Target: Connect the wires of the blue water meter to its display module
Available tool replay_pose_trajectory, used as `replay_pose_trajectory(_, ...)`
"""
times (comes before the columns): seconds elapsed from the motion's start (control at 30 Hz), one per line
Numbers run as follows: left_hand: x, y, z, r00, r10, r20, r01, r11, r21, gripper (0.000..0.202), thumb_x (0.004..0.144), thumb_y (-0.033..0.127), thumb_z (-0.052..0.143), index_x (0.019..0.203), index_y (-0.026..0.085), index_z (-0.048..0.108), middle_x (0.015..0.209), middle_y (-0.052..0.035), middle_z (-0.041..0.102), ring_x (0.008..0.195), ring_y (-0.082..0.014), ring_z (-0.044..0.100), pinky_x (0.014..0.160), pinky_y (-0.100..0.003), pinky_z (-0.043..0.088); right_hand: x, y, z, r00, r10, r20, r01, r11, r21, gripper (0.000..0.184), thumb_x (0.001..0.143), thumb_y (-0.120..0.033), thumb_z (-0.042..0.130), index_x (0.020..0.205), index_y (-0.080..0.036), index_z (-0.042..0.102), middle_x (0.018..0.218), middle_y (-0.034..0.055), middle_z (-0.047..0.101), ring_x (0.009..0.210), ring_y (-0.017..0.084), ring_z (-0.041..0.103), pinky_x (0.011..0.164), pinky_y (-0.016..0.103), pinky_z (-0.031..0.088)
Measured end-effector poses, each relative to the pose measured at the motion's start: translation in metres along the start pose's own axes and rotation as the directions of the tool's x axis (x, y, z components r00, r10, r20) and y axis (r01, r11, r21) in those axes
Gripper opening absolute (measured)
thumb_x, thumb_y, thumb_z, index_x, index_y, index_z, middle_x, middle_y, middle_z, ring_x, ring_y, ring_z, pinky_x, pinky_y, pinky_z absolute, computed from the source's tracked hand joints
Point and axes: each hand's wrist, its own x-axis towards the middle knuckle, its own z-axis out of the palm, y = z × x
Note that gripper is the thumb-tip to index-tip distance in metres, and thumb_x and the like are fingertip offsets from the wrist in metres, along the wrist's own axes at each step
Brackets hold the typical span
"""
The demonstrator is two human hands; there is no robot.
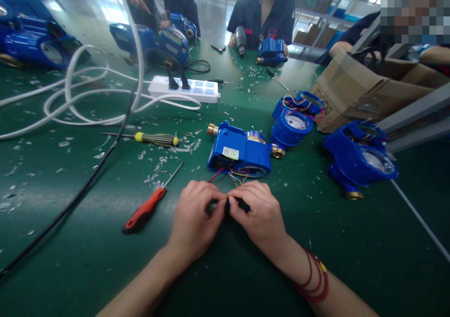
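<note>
My left hand and my right hand meet in front of a blue water meter with brass pipe ends. Both pinch with thumb and forefinger, fingertips touching or nearly so. Thin coloured wires run from the meter's near side down to my fingers. A small dark part shows partly behind the fingertips; its kind is hidden. Exactly what each pinch grips I cannot make out. Left of my left hand lies a screwdriver with a red and black handle.
A yellow-black screwdriver, white power strip and looping cables lie to the left among plastic scraps. More blue meters and a cardboard box stand right. Across the green table, co-workers handle meters and a power driver.
</note>
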Motion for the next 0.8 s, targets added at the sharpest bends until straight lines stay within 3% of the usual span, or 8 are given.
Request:
replay_pose_trajectory(0.37,0.0005,-0.0024,-0.0043,0.999,-0.033,0.029,0.035,0.997,-0.061,0.005,0.081,0.016,0.054,0.078,0.019,0.057,0.080,-0.0022,0.061,0.081,-0.0175,0.051,0.073,-0.033,0.041,0.0032,0.0016,-0.0063,0.993,0.066,0.096,-0.068,0.998,0.015,0.008,0.085,-0.015,0.057,0.082,-0.019,0.065,0.080,-0.0006,0.067,0.079,0.017,0.057,0.075,0.032,0.036)
replay_pose_trajectory(0.57,0.0012,-0.0015,-0.0045,1.000,0.001,0.014,-0.001,1.000,0.026,0.007,0.082,0.018,0.053,0.078,0.020,0.058,0.079,-0.0029,0.063,0.080,-0.0190,0.051,0.072,-0.036,0.041,0.0049,0.0013,-0.0094,0.993,0.066,0.102,-0.071,0.997,0.044,0.006,0.083,-0.020,0.061,0.082,-0.021,0.067,0.079,-0.0025,0.069,0.077,0.015,0.059,0.075,0.030,0.038)
replay_pose_trajectory(0.8,-0.0010,-0.0021,-0.0014,0.997,0.079,0.002,-0.078,0.988,0.136,0.007,0.081,0.016,0.053,0.077,0.018,0.059,0.079,-0.0037,0.064,0.078,-0.0194,0.053,0.071,-0.036,0.039,0.0053,0.0015,-0.0082,0.989,0.090,0.114,-0.092,0.996,0.016,0.009,0.079,-0.013,0.062,0.076,-0.019,0.067,0.074,-0.0014,0.067,0.073,0.016,0.058,0.073,0.031,0.038)
